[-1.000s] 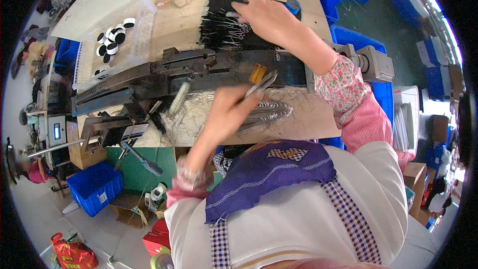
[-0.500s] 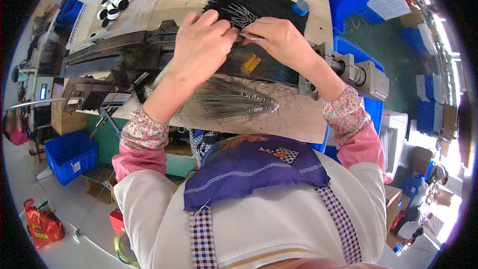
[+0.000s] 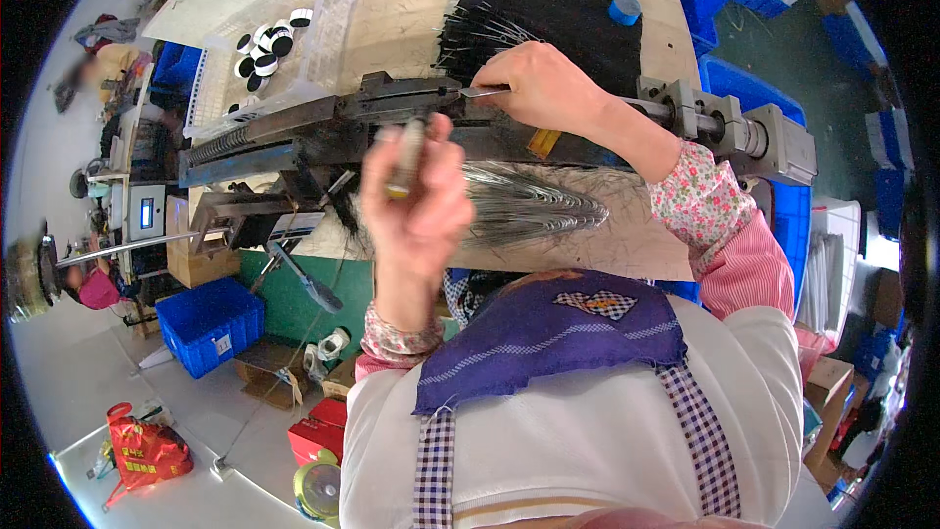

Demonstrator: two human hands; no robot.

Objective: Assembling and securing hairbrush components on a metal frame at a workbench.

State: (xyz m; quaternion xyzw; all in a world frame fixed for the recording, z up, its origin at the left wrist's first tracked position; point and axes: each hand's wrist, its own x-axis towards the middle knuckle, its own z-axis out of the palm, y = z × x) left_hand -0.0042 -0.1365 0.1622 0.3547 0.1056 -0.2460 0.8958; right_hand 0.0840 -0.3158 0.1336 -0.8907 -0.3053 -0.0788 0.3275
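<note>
My left hand (image 3: 419, 201) is raised in front of the dark metal machine (image 3: 392, 108), smeared by motion. Its fingers curl round a short grey-tan cylinder (image 3: 407, 159) with a yellowish lower end; its kind is too blurred to tell. Above the machine bar, my right hand (image 3: 543, 86) is closed on a thin flat metal tool (image 3: 487, 91) whose tip points left, at the machine's upper edge. Behind that hand, several thin metal wires (image 3: 504, 27) lie on a black cloth (image 3: 578, 15). A bundle of bent wires (image 3: 539, 206) rests on the bench between me and the machine.
A clear plastic bin (image 3: 328, 39) with black-and-white round caps (image 3: 262, 47) stands at the back left. On the cloth's right sits a blue round cap (image 3: 624, 9). A yellow block (image 3: 543, 143) is by the machine. Grey cylindrical machine parts (image 3: 744, 132) project at the right.
My left hand has pulled away from the right hand, toward me, and now shows the grey-tan cylinder. My right hand stays by the machine with the flat tool. The view has shifted left.
</note>
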